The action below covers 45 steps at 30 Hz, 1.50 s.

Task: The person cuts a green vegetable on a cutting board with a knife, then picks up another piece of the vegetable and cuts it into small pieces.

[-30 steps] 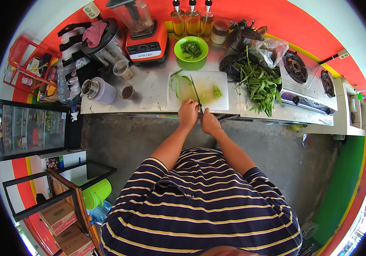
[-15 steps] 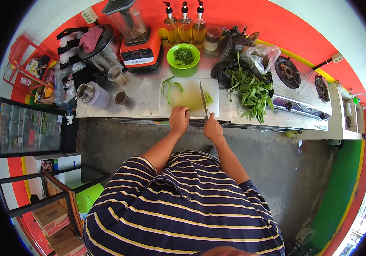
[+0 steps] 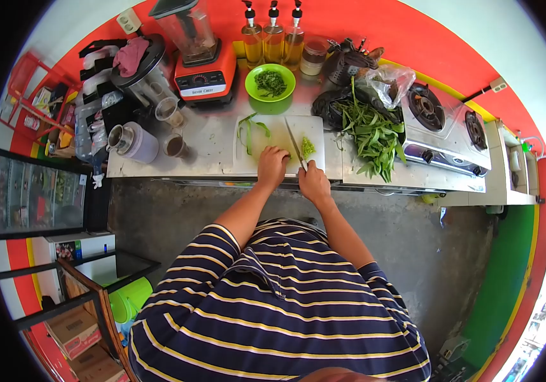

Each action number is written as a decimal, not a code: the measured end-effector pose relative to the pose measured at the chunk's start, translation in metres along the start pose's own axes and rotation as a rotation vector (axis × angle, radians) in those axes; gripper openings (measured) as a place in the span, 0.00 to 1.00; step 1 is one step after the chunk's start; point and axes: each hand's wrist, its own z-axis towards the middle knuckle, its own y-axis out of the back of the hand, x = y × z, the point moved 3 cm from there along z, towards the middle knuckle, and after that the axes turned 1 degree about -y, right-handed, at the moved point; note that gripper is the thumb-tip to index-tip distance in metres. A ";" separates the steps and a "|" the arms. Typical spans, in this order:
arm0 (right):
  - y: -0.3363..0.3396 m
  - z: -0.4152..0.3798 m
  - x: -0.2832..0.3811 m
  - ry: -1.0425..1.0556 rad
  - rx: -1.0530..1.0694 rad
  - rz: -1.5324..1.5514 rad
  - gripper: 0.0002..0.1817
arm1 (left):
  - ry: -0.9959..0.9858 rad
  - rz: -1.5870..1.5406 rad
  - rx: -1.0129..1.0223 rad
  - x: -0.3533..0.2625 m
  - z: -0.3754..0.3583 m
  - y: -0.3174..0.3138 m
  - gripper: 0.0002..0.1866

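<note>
My right hand (image 3: pixel 315 182) is closed round the handle of a kitchen knife (image 3: pixel 294 141), whose blade points away from me across the white cutting board (image 3: pixel 243 165). My left hand (image 3: pixel 273 167) rests on the board just left of the blade, its fingers curled downward. Whatever lies under those fingers is hidden. A small heap of finely chopped green pieces (image 3: pixel 308 148) sits right of the knife. Long green leaves (image 3: pixel 248 132) lie at the board's left side. Behind the board stands a green bowl (image 3: pixel 271 99) with cut greens in it.
A large bunch of leafy greens (image 3: pixel 369 130) lies right of the board, beside a gas stove (image 3: pixel 441 143). To the left are a plastic cup (image 3: pixel 170 112), a glass of brown liquid (image 3: pixel 176 146) and a flask (image 3: pixel 136 142). A red blender (image 3: pixel 204 79) stands behind.
My left hand has moved up and forward onto the board, closer to the blade. The knife has shifted slightly left, its handle nearer the board. The whole view has shifted a little.
</note>
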 end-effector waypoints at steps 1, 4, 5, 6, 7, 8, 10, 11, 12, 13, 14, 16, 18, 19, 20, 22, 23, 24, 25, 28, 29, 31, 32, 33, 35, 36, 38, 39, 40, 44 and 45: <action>0.003 -0.001 0.003 -0.012 -0.005 0.005 0.19 | 0.059 -0.075 -0.014 0.002 -0.002 -0.001 0.05; -0.001 -0.004 0.008 0.020 0.032 -0.025 0.18 | 0.077 -0.070 -0.005 0.003 -0.002 -0.002 0.06; -0.004 -0.004 0.009 0.022 0.058 -0.099 0.17 | 0.074 -0.072 0.006 0.003 -0.002 -0.002 0.06; -0.008 -0.003 0.008 0.024 0.086 -0.174 0.17 | 0.054 -0.060 -0.006 0.003 -0.004 -0.001 0.06; -0.011 0.000 0.007 0.016 0.085 -0.172 0.17 | 0.034 -0.049 -0.021 0.003 -0.004 0.000 0.06; -0.016 0.001 0.005 0.009 0.148 -0.199 0.17 | 0.031 -0.051 -0.014 0.002 -0.004 0.000 0.06; -0.016 0.000 0.012 -0.007 0.212 -0.225 0.17 | -0.035 -0.047 -0.038 0.002 -0.008 0.001 0.06; -0.015 0.000 0.016 -0.015 0.209 -0.200 0.17 | -0.037 -0.051 -0.031 0.004 -0.008 0.001 0.06; -0.011 -0.004 0.024 -0.023 0.206 -0.177 0.18 | -0.068 -0.040 -0.035 0.005 -0.009 0.000 0.06; -0.008 -0.008 0.032 -0.030 0.207 -0.178 0.18 | -0.099 -0.030 -0.040 0.005 -0.009 0.001 0.06; -0.006 -0.012 0.040 -0.028 0.183 -0.181 0.17 | -0.099 -0.034 -0.039 0.006 -0.010 0.002 0.06; -0.010 -0.015 0.044 -0.023 0.156 -0.185 0.17 | -0.075 -0.076 0.000 0.005 -0.007 0.005 0.06; -0.024 -0.010 0.033 -0.077 0.137 -0.195 0.15 | -0.076 -0.079 0.007 0.004 -0.006 0.009 0.05; -0.031 -0.008 0.029 -0.073 0.135 -0.193 0.15 | -0.076 -0.082 0.017 0.006 -0.005 0.008 0.05; -0.036 -0.005 0.024 -0.095 0.122 -0.225 0.14 | -0.067 -0.081 0.027 0.008 -0.004 0.006 0.05; -0.032 -0.006 0.026 -0.095 0.099 -0.244 0.11 | -0.062 -0.096 0.043 0.011 -0.002 0.007 0.05; -0.029 -0.002 0.026 -0.096 0.099 -0.242 0.11 | -0.060 -0.114 0.060 0.012 -0.001 0.006 0.05; -0.026 0.001 0.028 -0.085 0.125 -0.282 0.11 | -0.062 -0.113 0.064 0.012 -0.001 0.005 0.05; -0.023 0.003 0.031 -0.075 0.149 -0.319 0.11 | -0.038 -0.133 0.073 0.014 0.000 0.005 0.05; -0.022 0.001 0.034 -0.083 0.191 -0.342 0.15 | 0.002 -0.151 0.128 0.017 0.010 0.004 0.05; -0.023 -0.003 0.033 -0.088 0.228 -0.357 0.16 | 0.034 -0.155 0.168 0.018 0.011 0.002 0.05; -0.036 -0.010 0.028 -0.106 0.247 -0.358 0.18 | 0.030 -0.170 0.164 0.021 0.011 -0.002 0.05; -0.041 -0.010 0.026 -0.107 0.265 -0.365 0.19 | 0.031 -0.180 0.143 0.023 0.013 -0.004 0.06; -0.040 -0.009 0.028 -0.110 0.266 -0.368 0.19 | 0.032 -0.184 0.144 0.025 0.015 -0.006 0.06; -0.037 -0.004 0.032 -0.082 0.229 -0.279 0.19 | 0.120 -0.303 0.192 0.031 0.016 -0.011 0.07; -0.035 -0.001 0.034 -0.080 0.237 -0.279 0.19 | 0.128 -0.300 0.194 0.029 0.016 -0.007 0.07; -0.030 0.005 0.035 -0.085 0.284 -0.321 0.22 | 0.045 -0.227 0.155 0.020 0.016 0.001 0.04; -0.025 0.003 0.038 -0.084 0.287 -0.319 0.22 | 0.048 -0.224 0.157 0.020 0.014 0.000 0.04; -0.019 0.000 0.042 -0.135 0.340 -0.274 0.21 | 0.040 -0.207 0.128 0.019 0.013 0.000 0.04; -0.036 -0.006 0.031 -0.107 0.281 -0.285 0.17 | 0.012 -0.165 0.046 0.021 0.005 -0.004 0.05; -0.035 0.000 0.029 -0.099 0.276 -0.289 0.17 | 0.011 -0.164 0.036 0.019 0.005 -0.002 0.05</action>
